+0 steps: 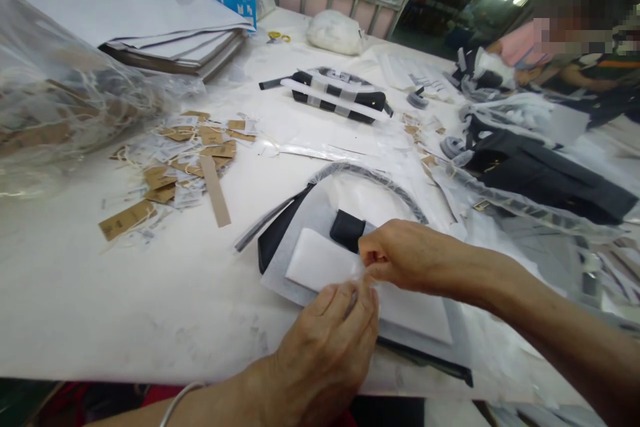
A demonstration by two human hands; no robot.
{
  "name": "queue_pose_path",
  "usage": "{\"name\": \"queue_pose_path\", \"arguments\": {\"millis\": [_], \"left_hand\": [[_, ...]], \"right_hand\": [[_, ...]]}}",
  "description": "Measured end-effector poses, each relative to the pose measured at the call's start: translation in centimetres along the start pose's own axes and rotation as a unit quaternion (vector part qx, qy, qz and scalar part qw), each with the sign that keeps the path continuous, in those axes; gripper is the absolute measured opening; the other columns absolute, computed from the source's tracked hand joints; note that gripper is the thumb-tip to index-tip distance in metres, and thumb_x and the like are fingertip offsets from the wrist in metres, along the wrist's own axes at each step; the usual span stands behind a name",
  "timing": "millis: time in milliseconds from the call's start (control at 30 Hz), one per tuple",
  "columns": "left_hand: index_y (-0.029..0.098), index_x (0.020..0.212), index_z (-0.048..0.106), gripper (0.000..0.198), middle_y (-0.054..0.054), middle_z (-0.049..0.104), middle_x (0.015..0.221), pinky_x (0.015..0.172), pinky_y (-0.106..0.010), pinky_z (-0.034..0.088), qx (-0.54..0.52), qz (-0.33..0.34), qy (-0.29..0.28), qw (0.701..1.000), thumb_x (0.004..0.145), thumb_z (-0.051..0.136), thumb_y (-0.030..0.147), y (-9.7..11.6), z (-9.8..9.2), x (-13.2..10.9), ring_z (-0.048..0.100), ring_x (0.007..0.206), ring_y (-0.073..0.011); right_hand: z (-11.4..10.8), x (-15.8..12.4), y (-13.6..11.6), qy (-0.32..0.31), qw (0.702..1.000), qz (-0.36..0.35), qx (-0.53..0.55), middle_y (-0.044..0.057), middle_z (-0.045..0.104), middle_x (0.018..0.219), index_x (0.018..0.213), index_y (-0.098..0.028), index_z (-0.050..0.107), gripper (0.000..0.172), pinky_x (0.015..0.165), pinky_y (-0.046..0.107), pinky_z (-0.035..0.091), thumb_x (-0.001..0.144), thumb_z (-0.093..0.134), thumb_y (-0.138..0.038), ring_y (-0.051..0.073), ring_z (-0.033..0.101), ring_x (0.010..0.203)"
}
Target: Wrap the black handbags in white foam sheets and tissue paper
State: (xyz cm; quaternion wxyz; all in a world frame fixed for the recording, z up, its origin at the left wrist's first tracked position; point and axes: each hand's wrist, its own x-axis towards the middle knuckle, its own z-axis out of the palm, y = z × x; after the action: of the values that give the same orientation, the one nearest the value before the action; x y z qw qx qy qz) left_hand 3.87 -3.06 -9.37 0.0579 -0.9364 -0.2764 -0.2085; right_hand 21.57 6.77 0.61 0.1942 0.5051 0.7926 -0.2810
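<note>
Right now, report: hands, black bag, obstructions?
Left hand, right hand: fingertips close together at white foam strip. Black bag: lying on white table. Brown cardboard tags: apart, seemingly no obstruction.

A pad (pixel 320 259) is lying on the near bag (pixel 281 235), tags (pixel 213 136) are lying left, paper (pixel 145 10) far left; probably another bag (pixel 545 170) is lying right.
</note>
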Motion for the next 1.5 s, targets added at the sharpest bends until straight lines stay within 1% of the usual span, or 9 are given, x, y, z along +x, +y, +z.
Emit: {"name": "queue_pose_path", "arguments": {"millis": [133, 267, 467, 633, 733, 900, 1100, 1267, 1500], "left_hand": [[0.005, 0.134, 0.055, 0.042, -0.014, 0.06, 0.132, 0.1, -0.037, 0.044, -0.022, -0.006, 0.027, 0.999, 0.097, 0.041, 0.019, -0.1, 0.6, 0.0, 0.056, 0.117, -0.0272], [0.005, 0.133, 0.056, 0.041, -0.015, 0.061, 0.128, 0.098, -0.037, 0.045, -0.019, -0.002, 0.033, 0.999, 0.097, 0.042, 0.02, -0.4, 0.8, 0.1, 0.058, 0.113, -0.0267], [0.004, 0.134, 0.054, 0.043, -0.019, 0.057, 0.131, 0.095, -0.037, 0.045, -0.007, 0.01, 0.027, 1.0, 0.099, 0.037, 0.022, -0.7, 0.7, 0.1, 0.058, 0.11, -0.0255], [0.006, 0.134, 0.055, 0.042, -0.017, 0.058, 0.128, 0.095, -0.037, 0.044, -0.011, 0.01, 0.018, 1.0, 0.099, 0.04, 0.023, -0.5, 0.8, 0.0, 0.058, 0.111, -0.026], [0.005, 0.133, 0.056, 0.041, -0.015, 0.06, 0.126, 0.096, -0.036, 0.043, -0.022, -0.003, 0.019, 1.0, 0.097, 0.041, 0.02, -0.3, 1.0, 0.0, 0.058, 0.109, -0.0259], [0.005, 0.131, 0.056, 0.04, -0.014, 0.061, 0.125, 0.097, -0.036, 0.042, -0.02, -0.013, 0.006, 1.0, 0.098, 0.036, 0.016, -0.2, 0.5, 0.2, 0.057, 0.109, -0.025], [0.004, 0.135, 0.052, 0.043, -0.015, 0.058, 0.131, 0.099, -0.037, 0.041, -0.009, -0.001, -0.017, 1.0, 0.098, 0.035, 0.017, -0.3, 0.1, 0.1, 0.053, 0.115, -0.0261], [0.003, 0.135, 0.051, 0.042, -0.016, 0.059, 0.127, 0.097, -0.039, 0.041, -0.008, -0.007, 0.003, 1.0, 0.097, 0.039, 0.016, -0.1, 0.7, 0.0, 0.053, 0.114, -0.0267], [0.005, 0.134, 0.052, 0.041, -0.014, 0.06, 0.128, 0.099, -0.036, 0.04, -0.002, -0.004, -0.009, 1.0, 0.098, 0.035, 0.013, -0.1, 0.7, 0.0, 0.054, 0.114, -0.0254]], "right_hand": [[-0.5, 1.2, -0.3, -0.044, 0.998, -0.001, -0.04, -0.001, 0.065, 0.066, 0.073, -0.023, 0.07, 0.01, 0.053, 0.023, 0.029, 0.071, 0.06, -0.022, 0.013, 0.054, 0.059], [-1.0, 2.2, -0.7, -0.071, 0.995, 0.014, -0.065, 0.001, 0.067, 0.067, 0.073, -0.022, 0.072, 0.008, 0.051, 0.023, 0.03, 0.069, 0.066, -0.025, 0.015, 0.06, 0.061], [-1.9, 2.7, -2.7, -0.1, 0.982, 0.019, -0.158, 0.007, 0.073, 0.073, 0.081, -0.018, 0.075, 0.013, 0.053, 0.023, 0.036, 0.077, 0.063, -0.016, 0.02, 0.069, 0.069], [-0.5, 1.5, -3.3, -0.033, 0.978, -0.015, -0.205, 0.011, 0.074, 0.073, 0.08, -0.016, 0.073, 0.018, 0.057, 0.024, 0.042, 0.082, 0.057, -0.008, 0.023, 0.072, 0.072], [0.2, 1.0, -3.6, -0.007, 0.977, -0.017, -0.214, 0.013, 0.074, 0.076, 0.08, -0.016, 0.072, 0.02, 0.06, 0.027, 0.045, 0.084, 0.055, -0.006, 0.025, 0.073, 0.075], [-0.4, 1.3, -3.8, -0.024, 0.975, -0.016, -0.218, 0.013, 0.076, 0.08, 0.083, -0.016, 0.074, 0.017, 0.06, 0.03, 0.047, 0.084, 0.058, -0.01, 0.031, 0.074, 0.08], [-0.9, 1.7, -3.1, -0.021, 0.972, -0.02, -0.232, 0.013, 0.076, 0.079, 0.085, -0.016, 0.075, 0.012, 0.062, 0.028, 0.047, 0.085, 0.066, -0.025, 0.028, 0.074, 0.08], [-1.0, 2.0, -2.6, -0.022, 0.976, -0.007, -0.215, 0.011, 0.076, 0.081, 0.084, -0.017, 0.076, 0.017, 0.06, 0.026, 0.044, 0.079, 0.075, -0.034, 0.027, 0.073, 0.081], [-0.8, 2.1, -2.2, -0.016, 0.979, 0.003, -0.202, 0.01, 0.076, 0.082, 0.087, -0.017, 0.076, 0.022, 0.055, 0.026, 0.038, 0.078, 0.076, -0.038, 0.027, 0.072, 0.082]]}}
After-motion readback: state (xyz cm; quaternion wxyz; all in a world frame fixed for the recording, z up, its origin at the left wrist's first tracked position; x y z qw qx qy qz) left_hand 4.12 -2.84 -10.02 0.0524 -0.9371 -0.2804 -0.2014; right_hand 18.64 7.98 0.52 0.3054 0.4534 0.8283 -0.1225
